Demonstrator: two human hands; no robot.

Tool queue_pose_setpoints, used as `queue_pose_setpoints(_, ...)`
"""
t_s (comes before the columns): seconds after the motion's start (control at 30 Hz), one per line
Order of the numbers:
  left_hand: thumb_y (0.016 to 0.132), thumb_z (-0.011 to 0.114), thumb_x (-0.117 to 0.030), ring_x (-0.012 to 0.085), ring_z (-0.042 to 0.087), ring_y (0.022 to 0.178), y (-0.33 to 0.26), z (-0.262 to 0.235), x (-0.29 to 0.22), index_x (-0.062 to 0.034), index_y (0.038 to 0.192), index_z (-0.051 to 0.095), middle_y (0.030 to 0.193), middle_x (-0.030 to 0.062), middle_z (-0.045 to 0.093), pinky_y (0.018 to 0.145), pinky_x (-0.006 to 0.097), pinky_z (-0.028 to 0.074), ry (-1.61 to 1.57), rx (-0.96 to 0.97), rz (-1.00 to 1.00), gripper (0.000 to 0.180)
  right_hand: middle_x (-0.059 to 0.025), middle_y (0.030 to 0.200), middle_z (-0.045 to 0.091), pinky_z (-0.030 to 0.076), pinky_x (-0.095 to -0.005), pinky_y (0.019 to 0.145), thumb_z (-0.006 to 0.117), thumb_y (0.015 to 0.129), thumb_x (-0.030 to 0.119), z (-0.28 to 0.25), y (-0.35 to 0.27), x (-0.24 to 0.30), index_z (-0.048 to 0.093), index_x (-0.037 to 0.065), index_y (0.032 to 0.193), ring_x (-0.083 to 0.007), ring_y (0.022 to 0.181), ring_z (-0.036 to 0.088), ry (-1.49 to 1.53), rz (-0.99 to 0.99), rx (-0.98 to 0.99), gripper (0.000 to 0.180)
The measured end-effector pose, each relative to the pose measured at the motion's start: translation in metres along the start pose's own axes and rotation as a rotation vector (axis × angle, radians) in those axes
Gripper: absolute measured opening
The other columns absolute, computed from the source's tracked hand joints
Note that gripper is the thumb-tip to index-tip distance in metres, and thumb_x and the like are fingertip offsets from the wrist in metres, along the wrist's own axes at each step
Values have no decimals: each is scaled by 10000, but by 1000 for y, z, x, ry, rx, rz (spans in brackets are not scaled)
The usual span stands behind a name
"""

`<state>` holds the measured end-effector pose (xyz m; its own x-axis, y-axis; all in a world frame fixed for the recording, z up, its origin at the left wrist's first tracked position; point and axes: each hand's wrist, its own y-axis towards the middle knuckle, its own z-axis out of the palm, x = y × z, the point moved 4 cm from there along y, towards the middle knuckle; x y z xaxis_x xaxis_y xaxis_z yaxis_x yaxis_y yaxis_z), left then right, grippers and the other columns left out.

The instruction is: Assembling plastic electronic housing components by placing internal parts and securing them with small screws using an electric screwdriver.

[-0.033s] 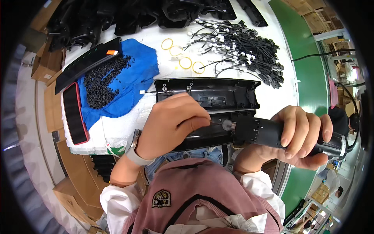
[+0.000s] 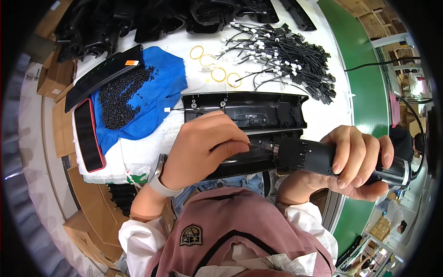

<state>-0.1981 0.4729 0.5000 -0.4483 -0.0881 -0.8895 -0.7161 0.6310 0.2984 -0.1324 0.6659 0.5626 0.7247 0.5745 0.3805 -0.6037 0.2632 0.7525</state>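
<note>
My right hand [image 2: 357,159] grips a black electric screwdriver [image 2: 302,154], held level with its nose pointing left. Thumb and fingers of my left hand [image 2: 207,143] pinch together just in front of the bit; whatever is between them is too small to make out. Beneath both hands lies a long black plastic housing [image 2: 240,167], partly covered by my left hand and the tool. Just beyond it, a second open black housing [image 2: 272,111] shows its inner ribs and bosses. A thin cable with a white connector [image 2: 167,110] sticks out at that housing's left end.
On a blue cloth [image 2: 170,74] is a heap of small black screws [image 2: 115,104], with a black panel [image 2: 104,76] and a red-edged phone [image 2: 87,136] beside it. Black cables [image 2: 295,64] are piled at the far right, near yellow rings [image 2: 218,75]. Large black parts [image 2: 161,21] line the back.
Both hands and the screwdriver keep their places. A pale round blur at the screwdriver's nose is fainter now.
</note>
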Motion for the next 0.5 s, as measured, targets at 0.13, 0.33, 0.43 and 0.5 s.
queue_pose_setpoints(0.13,660,702,-53,233,539,663,1,3,-1,-31,748,635,699,64,584,593,313,432,-45,68,-7,113,-17,642,556,465,-268,450,631,847,266,0,-4,-1,424,74,1036,-102,413,524,11,-11,-11,339)
queue_pose_setpoints(0.33,636,700,-22,222,541,654,2,8,-4,-28,733,634,699,58,591,585,310,435,-44,83,-4,118,-10,657,552,459,-263,457,618,856,290,-2,-7,-1,402,93,1036,-104,428,530,-2,34,30,343)
queue_pose_setpoints(0.43,622,702,-18,219,545,650,2,9,-8,-20,727,632,700,56,596,580,302,438,0,79,4,126,-2,656,545,458,-268,473,603,863,310,0,-10,1,395,106,1044,-107,439,533,-35,83,8,343)
queue_pose_setpoints(0.5,618,706,-10,218,548,645,-1,10,-8,-15,722,631,696,59,596,575,298,440,14,58,6,129,2,650,543,454,-271,470,598,864,313,-1,-12,-1,396,110,1039,-112,434,530,-44,101,-19,336)
